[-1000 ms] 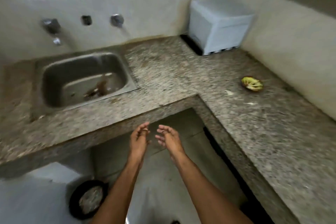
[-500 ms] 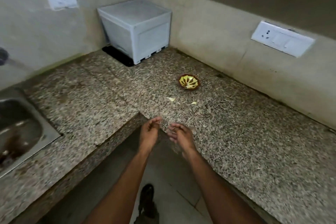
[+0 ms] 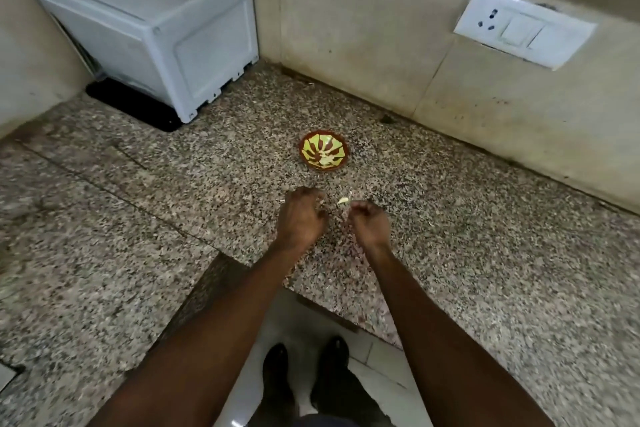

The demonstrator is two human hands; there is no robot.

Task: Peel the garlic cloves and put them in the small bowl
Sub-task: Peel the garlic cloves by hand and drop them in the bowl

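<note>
Speckled granite counter (image 3: pixel 485 253) under both hands: left hand (image 3: pixel 301 218) and right hand (image 3: pixel 370 224) curled, contents untellable; garlic clove (image 3: pixel 343 200) between them, near small bowl (image 3: pixel 323 154).

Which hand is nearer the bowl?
The left hand. Its knuckles reach further up the counter toward the bowl than the right hand, which sits lower and off to the right. A pale garlic piece lies between them.
</note>
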